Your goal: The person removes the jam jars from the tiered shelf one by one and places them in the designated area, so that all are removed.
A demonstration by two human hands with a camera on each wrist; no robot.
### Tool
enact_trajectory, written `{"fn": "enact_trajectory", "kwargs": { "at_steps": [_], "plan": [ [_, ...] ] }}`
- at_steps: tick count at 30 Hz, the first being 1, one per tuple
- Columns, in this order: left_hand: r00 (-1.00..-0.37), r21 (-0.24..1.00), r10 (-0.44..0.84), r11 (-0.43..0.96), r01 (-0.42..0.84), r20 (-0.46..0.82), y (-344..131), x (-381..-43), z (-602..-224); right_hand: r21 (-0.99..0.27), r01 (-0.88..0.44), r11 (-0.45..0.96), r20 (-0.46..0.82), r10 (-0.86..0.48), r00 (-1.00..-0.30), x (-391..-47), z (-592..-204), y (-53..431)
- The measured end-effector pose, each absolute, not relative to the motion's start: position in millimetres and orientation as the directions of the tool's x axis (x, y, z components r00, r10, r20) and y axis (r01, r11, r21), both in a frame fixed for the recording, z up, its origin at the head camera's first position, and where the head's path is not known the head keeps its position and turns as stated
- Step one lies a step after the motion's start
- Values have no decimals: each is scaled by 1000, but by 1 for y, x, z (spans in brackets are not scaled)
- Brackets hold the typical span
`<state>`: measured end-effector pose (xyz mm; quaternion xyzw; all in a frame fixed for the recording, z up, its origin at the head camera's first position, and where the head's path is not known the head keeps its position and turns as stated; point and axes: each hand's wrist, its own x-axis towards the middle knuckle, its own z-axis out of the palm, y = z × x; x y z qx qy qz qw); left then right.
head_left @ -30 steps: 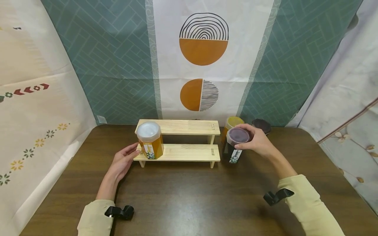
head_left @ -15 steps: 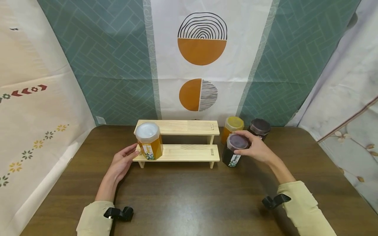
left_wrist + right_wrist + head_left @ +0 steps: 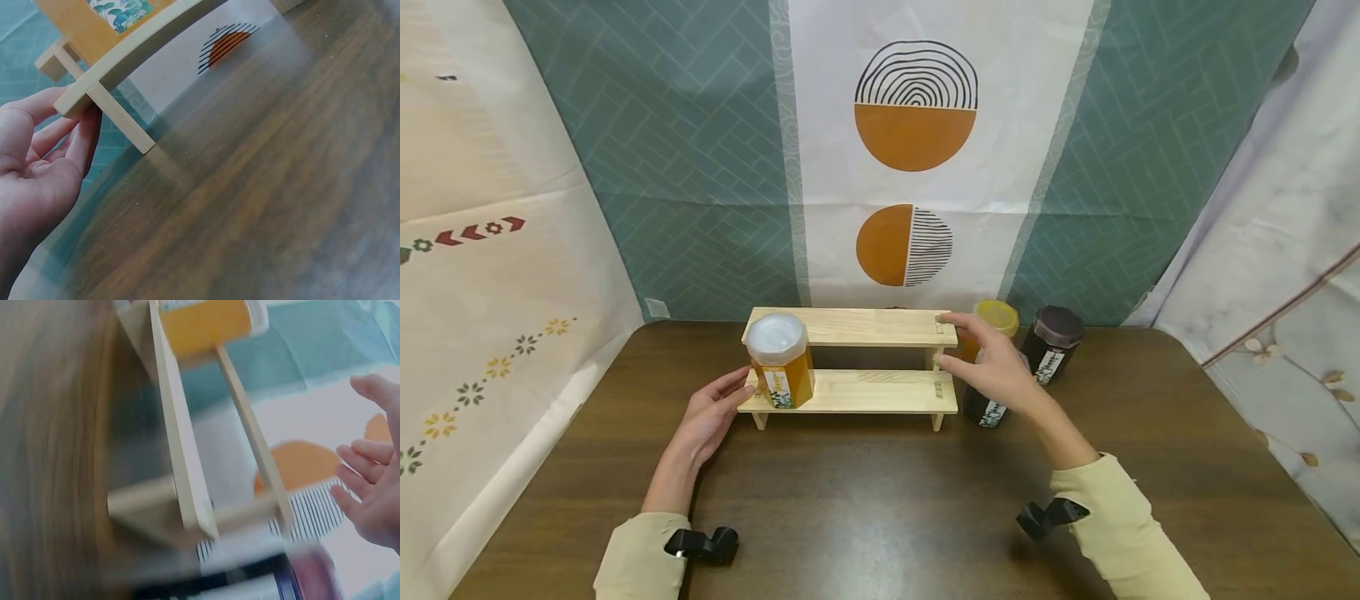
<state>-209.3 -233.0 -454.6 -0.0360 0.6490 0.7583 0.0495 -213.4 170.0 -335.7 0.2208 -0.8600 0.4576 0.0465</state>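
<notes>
My left hand [image 3: 710,414] pinches the left end of the lower tier of a two-tier wooden shelf [image 3: 880,390]. In the left wrist view the thumb lies at the board's end, with fingers beneath. An amber jar [image 3: 787,371] with a whitish lid stands on that tier, close to this hand. My right hand [image 3: 996,367] hovers by the shelf's right end, fingers spread, holding nothing; the right wrist view shows its palm empty. Below it stands a dark jar [image 3: 987,409] with a white label, its lid mostly covered by the hand.
Behind the right hand stands an amber jar with a yellow lid [image 3: 997,314], partly hidden. Another dark jar [image 3: 1053,342] is to its right. The brown table [image 3: 865,508] meets a patterned cloth backdrop [image 3: 715,208] behind the shelf, with cloths at both sides.
My right hand held the dark jar, set it on the table right of the shelf and let go, then moved left toward the shelf's right end. The left hand has stayed put.
</notes>
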Motion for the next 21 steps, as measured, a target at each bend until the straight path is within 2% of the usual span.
{"fn": "enact_trajectory", "kwargs": {
  "at_steps": [6,13,21],
  "plan": [
    [-991,982,27,-136,-134,-131,-234,-210,-455,-818,-446,363,310,-375,-874,-220,-343,115],
    [-990,981,23,-136,-138,-136,-233,-210,-453,-909,-325,261,213,-380,-900,-232,-348,61],
    [-990,979,25,-145,-144,-142,-233,-211,-455,-961,-226,161,141,-416,-898,-239,-352,13]
  ]
}}
